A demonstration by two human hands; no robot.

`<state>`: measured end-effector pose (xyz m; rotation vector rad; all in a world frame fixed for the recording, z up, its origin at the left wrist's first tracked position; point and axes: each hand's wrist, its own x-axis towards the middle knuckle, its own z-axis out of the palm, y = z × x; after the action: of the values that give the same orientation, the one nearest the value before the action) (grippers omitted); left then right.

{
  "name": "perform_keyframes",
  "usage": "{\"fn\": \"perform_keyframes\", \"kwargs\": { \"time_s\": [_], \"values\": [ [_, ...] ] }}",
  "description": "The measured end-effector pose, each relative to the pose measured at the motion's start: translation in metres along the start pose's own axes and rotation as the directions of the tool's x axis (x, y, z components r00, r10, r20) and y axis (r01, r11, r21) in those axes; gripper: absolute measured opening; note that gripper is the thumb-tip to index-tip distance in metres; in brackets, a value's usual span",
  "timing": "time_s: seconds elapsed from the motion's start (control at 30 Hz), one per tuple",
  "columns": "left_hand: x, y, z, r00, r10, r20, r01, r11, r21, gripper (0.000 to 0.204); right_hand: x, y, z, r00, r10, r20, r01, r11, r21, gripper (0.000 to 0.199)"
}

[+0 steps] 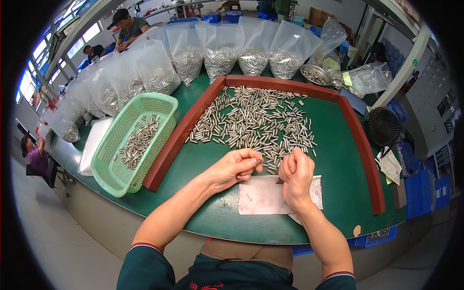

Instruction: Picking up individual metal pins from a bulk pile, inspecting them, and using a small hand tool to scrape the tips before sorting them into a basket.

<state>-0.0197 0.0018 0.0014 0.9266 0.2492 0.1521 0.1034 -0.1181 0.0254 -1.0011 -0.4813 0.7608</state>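
My left hand (237,168) is closed in a pinch over the table, thumb against fingers, with a small metal pin (259,163) at the fingertips. Close by on the right, my right hand (297,178) is curled into a fist. A short dark tip (279,181) sticks out of its left side; the rest of that thing is hidden in the palm. Beneath the right hand lies a stained whitish cloth (261,197). Just beyond both hands, many loose silvery pins (251,118) are spread over the green tabletop (208,169).
A reddish-brown raised border (166,164) surrounds the pins on three sides. Left of it stands a green perforated basket (104,166) holding more pins. Clear bags of pins (223,60) line the back. A black fan (383,126) is at right. Other people sit far left.
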Motion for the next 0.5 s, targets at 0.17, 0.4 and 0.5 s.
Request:
{"fn": "perform_keyframes", "kwargs": {
  "time_s": [0.17, 0.4, 0.5],
  "values": [
    [-0.001, 0.001, 0.003, 1.0, -0.01, 0.0, 0.01, 1.0, 0.001, 0.016, -0.001, 0.0, -0.001, 1.0, 0.008, -0.003, -0.008, 1.0, -0.002, 0.041],
    [-0.011, -0.004, 0.029, 0.991, 0.133, 0.02, -0.081, 0.472, 0.878, 0.013, 0.001, 0.001, -0.004, 1.0, 0.009, 0.009, -0.009, 0.999, 0.034, 0.039],
    [-0.014, -0.013, 0.034, 0.962, 0.249, 0.111, -0.148, 0.132, 0.98, 0.014, 0.001, -0.001, -0.004, 1.0, 0.017, 0.001, -0.017, 0.996, 0.084, 0.039]
  ]
}}
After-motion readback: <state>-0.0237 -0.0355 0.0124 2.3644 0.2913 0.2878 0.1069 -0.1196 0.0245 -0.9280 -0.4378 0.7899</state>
